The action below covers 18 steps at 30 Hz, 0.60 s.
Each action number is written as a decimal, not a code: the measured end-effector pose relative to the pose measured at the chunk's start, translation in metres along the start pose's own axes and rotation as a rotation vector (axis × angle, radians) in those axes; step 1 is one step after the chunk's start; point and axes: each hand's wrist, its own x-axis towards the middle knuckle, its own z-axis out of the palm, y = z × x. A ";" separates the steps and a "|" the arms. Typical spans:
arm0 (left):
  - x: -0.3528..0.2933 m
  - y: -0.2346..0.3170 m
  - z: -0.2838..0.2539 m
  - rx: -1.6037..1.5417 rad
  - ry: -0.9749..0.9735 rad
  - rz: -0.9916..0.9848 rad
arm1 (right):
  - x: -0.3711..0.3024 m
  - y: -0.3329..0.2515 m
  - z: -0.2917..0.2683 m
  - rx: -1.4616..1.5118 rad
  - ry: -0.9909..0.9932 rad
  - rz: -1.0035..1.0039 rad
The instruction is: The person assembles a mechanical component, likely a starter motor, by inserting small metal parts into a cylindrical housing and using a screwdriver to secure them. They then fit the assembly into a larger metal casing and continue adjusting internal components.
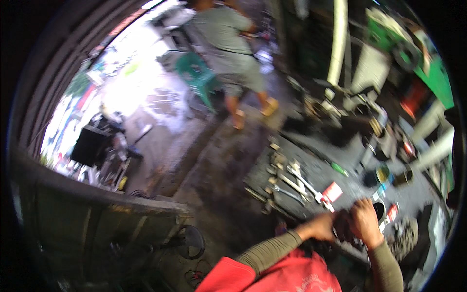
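Observation:
At the near edge of a grey workbench [311, 163], my two hands work close together. My left hand [322, 227] is closed against a dark, brownish piece [343, 227], whose kind I cannot make out. Just right of it, my right hand [366, 221] is curled into a fist over the same place; its fingers hide what it grips. A round, dark-mouthed part [379, 208] stands beside the right hand. Left of the hands lie several wrenches [289, 192], with a red and white packet [332, 191] near them.
Cans [383, 173] and a green bottle-like thing [339, 169] stand or lie farther back on the bench. A crumpled grey cloth [404, 238] is at right. Beyond, a person [226, 36] in grey stands by a green plastic chair [195, 73]. Machinery [389, 39] crowds the far right.

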 end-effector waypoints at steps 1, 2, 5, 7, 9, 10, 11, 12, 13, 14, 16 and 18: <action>0.001 -0.001 0.001 -0.023 -0.043 -0.012 | 0.000 0.000 0.002 0.004 -0.007 0.002; 0.000 -0.002 0.004 -0.048 0.024 0.041 | 0.000 0.001 0.002 0.064 -0.007 -0.026; 0.002 -0.005 0.009 -0.061 0.058 0.065 | -0.002 0.006 0.001 0.095 -0.107 -0.013; 0.004 -0.009 0.010 -0.107 0.043 0.087 | -0.005 0.008 -0.002 0.010 -0.095 -0.064; 0.003 -0.012 0.012 -0.126 0.083 0.077 | -0.010 0.007 -0.004 -0.129 -0.376 -0.098; 0.005 -0.013 0.012 -0.160 0.056 0.076 | -0.011 0.004 -0.002 -0.134 -0.334 -0.082; 0.006 -0.015 0.012 -0.193 0.028 0.077 | -0.013 0.003 -0.003 -0.140 -0.291 -0.065; 0.008 -0.016 0.013 -0.227 -0.002 0.079 | -0.014 0.002 -0.003 -0.162 -0.192 -0.106; 0.009 -0.017 0.014 -0.264 -0.033 0.082 | -0.015 0.002 -0.003 -0.161 -0.188 -0.102; 0.011 -0.018 0.014 -0.301 -0.066 0.085 | -0.016 0.002 -0.003 -0.160 -0.184 -0.097; 0.012 -0.019 0.014 -0.203 -0.030 0.150 | -0.016 0.006 -0.003 -0.188 -0.005 -0.197; 0.011 -0.020 0.014 -0.188 -0.042 0.113 | -0.015 0.010 -0.003 -0.070 -0.120 -0.075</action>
